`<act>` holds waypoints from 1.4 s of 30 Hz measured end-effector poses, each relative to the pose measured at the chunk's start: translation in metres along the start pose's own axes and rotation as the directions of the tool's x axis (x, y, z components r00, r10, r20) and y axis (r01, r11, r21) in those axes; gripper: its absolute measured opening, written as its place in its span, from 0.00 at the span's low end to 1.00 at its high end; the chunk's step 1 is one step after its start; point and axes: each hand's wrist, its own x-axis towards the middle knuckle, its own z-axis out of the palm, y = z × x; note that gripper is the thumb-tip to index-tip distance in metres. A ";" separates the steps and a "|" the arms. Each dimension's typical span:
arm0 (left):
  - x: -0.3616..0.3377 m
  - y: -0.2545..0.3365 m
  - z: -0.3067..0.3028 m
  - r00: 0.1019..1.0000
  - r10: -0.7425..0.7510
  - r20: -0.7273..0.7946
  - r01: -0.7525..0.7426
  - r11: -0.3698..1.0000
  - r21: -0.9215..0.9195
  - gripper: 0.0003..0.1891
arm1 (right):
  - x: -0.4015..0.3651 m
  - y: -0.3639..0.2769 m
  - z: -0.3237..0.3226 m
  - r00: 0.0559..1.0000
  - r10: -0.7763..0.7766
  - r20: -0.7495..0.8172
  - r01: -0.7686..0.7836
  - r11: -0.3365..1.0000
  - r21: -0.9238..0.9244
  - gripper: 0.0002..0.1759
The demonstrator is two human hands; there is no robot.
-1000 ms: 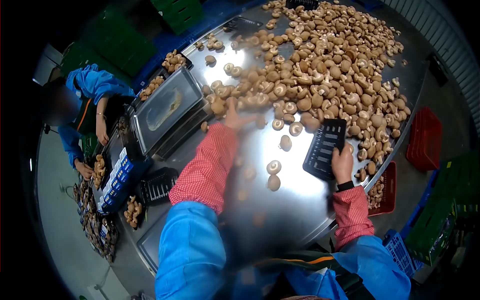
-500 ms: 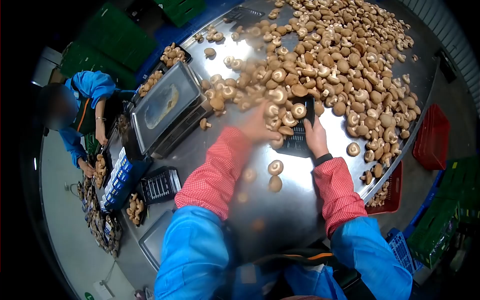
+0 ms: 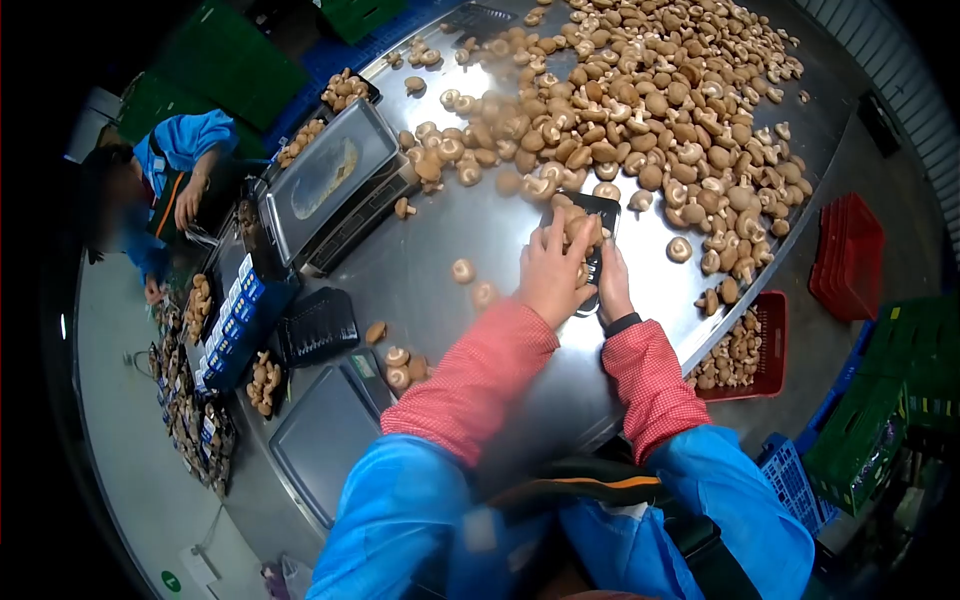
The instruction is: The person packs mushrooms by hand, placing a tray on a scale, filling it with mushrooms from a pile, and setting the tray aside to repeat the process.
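Note:
My right hand [image 3: 615,282] grips the near right side of a black plastic tray [image 3: 606,208] on the steel table. Several brown shiitake mushrooms [image 3: 577,218] lie in the tray. Curved over these mushrooms, my left hand [image 3: 550,275] presses on them with its fingers; its palm side is hidden. A large heap of shiitake mushrooms [image 3: 660,110] covers the far part of the table, just beyond the tray. Two loose mushrooms [image 3: 463,271] rest left of my left hand.
A scale [image 3: 335,190] stands to the left, with an empty black tray [image 3: 318,327] nearer me. Across from it, a co-worker [image 3: 190,150] handles packed mushrooms. A red crate [image 3: 770,345] with mushrooms sits below the table's right edge [image 3: 745,320].
My left hand has come down over the mushrooms in the tray and closed on them. The tray sits more upright in view, held by my right hand. The co-worker's upper hand has moved.

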 end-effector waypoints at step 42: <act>-0.348 -0.194 -0.257 0.819 -0.493 0.293 0.569 0.758 -0.318 0.26 | -0.145 0.047 0.158 0.805 -0.063 0.590 0.578 -0.140 -0.804 0.26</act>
